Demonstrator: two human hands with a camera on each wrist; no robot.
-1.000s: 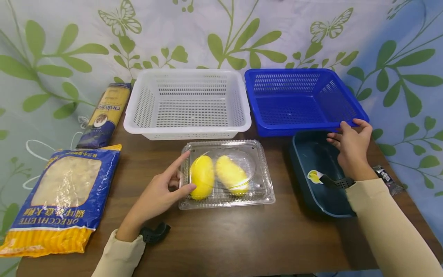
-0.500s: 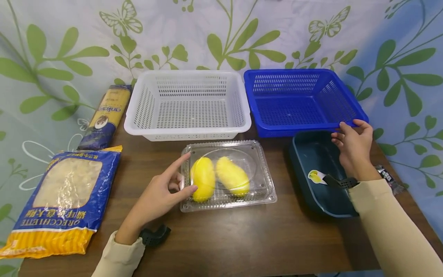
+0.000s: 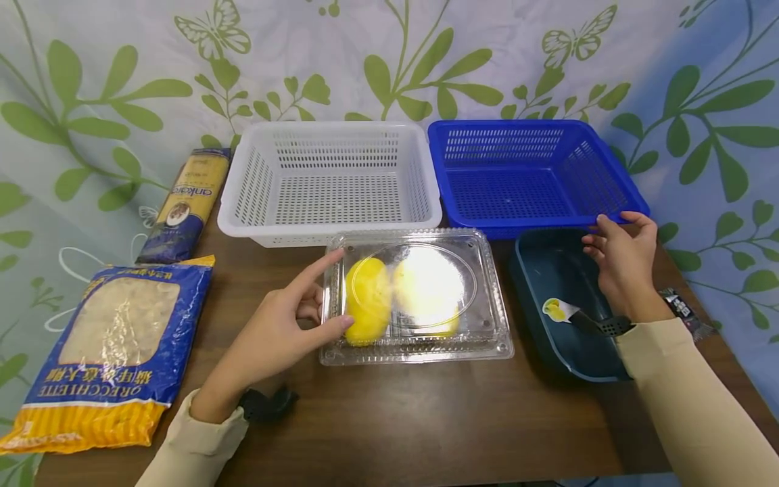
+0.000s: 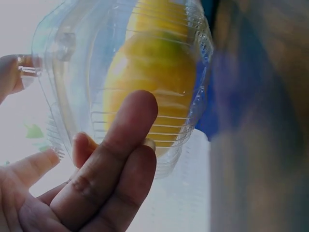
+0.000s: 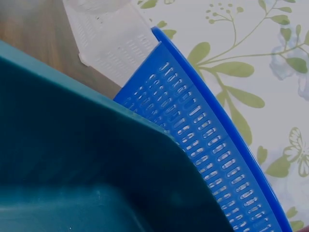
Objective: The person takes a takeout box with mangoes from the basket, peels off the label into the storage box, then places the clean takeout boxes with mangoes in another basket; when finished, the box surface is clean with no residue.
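In the head view my left hand [image 3: 274,331] grips the left end of a clear plastic clamshell box [image 3: 420,352]. Two yellow mangoes [image 3: 368,301] lie inside it, one partly washed out by glare. The left wrist view shows the fingers [image 4: 113,145] along the box's ribbed side, with a mango [image 4: 149,82] visible through the plastic. My right hand [image 3: 627,260] is above the dark green basin [image 3: 529,297], its thumb and index fingertips resting at the front rim of the blue basket [image 3: 523,221]. The right wrist view takes in the basin and basket, with the hand almost wholly out of frame.
A white perforated basket [image 3: 328,230] stands beside the blue one at the back. On the left lie a blue-and-yellow orecchiette bag [image 3: 115,325] and a pasta packet [image 3: 185,203]. A small dark wrapped packet [image 3: 684,314] lies right of the basin. A patterned cloth hangs behind.
The clamshell box has come up and shifted right with my left hand, its far edge now overlapping the white basket's front. The right hand stays at the blue rim.
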